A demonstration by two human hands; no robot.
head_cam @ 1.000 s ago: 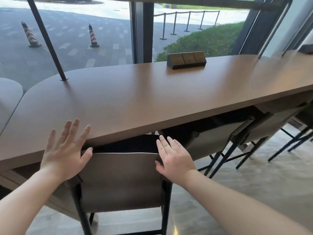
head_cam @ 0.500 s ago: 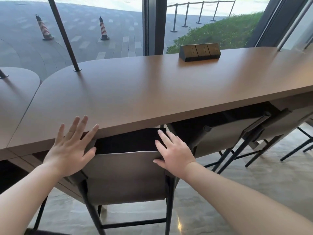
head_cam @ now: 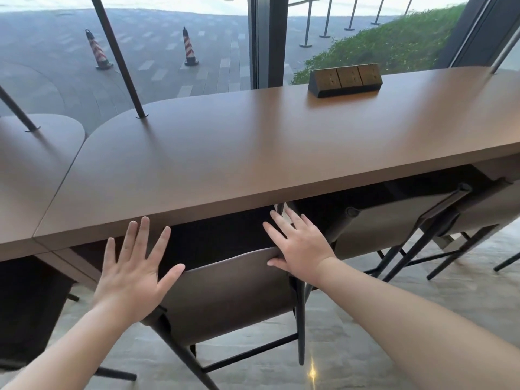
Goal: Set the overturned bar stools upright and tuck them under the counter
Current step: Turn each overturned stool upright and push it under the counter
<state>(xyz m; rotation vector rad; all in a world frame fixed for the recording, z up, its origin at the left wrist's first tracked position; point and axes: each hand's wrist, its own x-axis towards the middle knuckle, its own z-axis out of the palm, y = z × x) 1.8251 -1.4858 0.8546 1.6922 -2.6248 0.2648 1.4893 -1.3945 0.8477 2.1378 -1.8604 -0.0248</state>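
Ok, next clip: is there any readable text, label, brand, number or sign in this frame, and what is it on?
None is readable in this frame.
Socket block on the counter: three brown faces with dark slots; any marking is too small to tell.
Traffic cones outside the window: red and white stripes only, no lettering visible.
Nearest stool backrest: plain, no label visible.

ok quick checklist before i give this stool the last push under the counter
1. Stool upright: ok, the nearest bar stool stands on its legs.
2. Hands placed: ok, left hand and right hand lie flat with straight fingers at the backrest's top corners, no grip.
3. Seat under counter: ok, only the backrest shows in front of the edge.
4. Gap to neighbouring stool: ok, apart.
5. Feet clear on floor: cannot tell, they are partly hidden.
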